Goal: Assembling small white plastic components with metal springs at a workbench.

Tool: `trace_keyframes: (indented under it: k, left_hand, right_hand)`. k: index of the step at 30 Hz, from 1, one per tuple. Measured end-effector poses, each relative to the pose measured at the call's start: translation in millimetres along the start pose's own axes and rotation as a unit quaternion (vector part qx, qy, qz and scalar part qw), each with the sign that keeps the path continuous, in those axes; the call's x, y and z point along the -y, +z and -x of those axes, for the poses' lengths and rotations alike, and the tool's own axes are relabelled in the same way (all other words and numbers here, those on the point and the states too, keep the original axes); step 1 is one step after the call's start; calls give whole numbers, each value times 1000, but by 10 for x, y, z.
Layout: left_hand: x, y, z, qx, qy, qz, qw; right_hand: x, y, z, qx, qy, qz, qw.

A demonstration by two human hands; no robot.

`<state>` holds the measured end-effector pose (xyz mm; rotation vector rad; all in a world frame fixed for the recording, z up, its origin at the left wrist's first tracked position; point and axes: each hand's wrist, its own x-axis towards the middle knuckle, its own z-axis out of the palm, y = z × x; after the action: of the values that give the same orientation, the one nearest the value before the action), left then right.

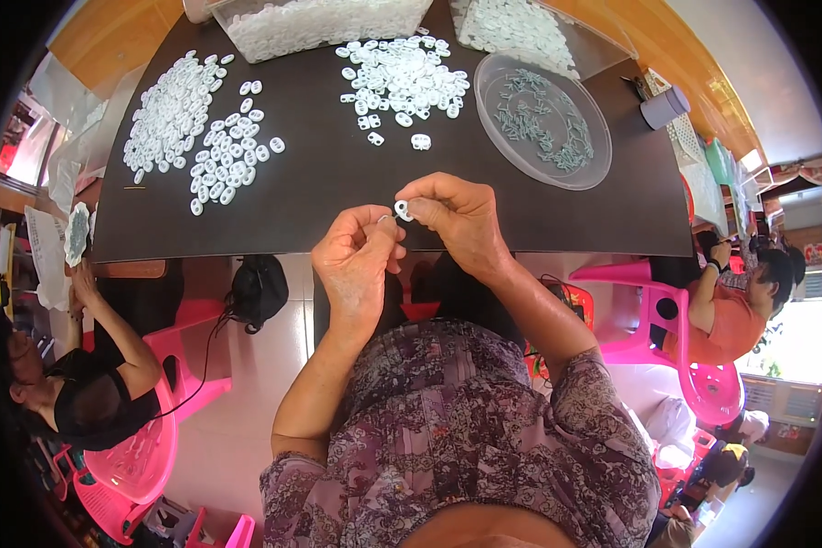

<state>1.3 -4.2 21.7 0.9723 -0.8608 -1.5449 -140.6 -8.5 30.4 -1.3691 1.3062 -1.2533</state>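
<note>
Just over the table's near edge, both hands meet with their fingertips almost touching. My right hand (459,219) pinches a small white plastic piece (403,210) with a hole in it between thumb and forefinger. My left hand (356,260) is closed in a pinch beside it; a bit of something pale shows at its fingertips, too small to name. Ahead lies a heap of white two-holed plastic pieces (409,78), with a few strays on its near side. A round clear tray (495,137) to the right holds many slender grey-green pieces (566,137).
Two more groups of white oval pieces, a dense heap (169,114) and a looser one (231,160), lie left on the dark table (310,183). Clear bins (324,27) of white pieces stand at the back. A grey-lidded container (664,108) is far right. Other people sit left and right on pink chairs (658,315).
</note>
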Motion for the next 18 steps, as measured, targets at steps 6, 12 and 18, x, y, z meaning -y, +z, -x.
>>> trace_keyframes:
  k: [6, 12, 18]
  left_hand:
    - [-1, 11, 3, 7, -3, 11, 1000]
    - [-3, 6, 9, 5, -14, 12, 1000]
    - [3, 7, 10, 5, -3, 7, 1000]
  right_hand:
    - [-7, 19, -3, -3, -4, -15, 1000]
    - [-4, 24, 22, -3, 2, -8, 1000]
    - [-20, 60, 27, -12, -11, -19, 1000]
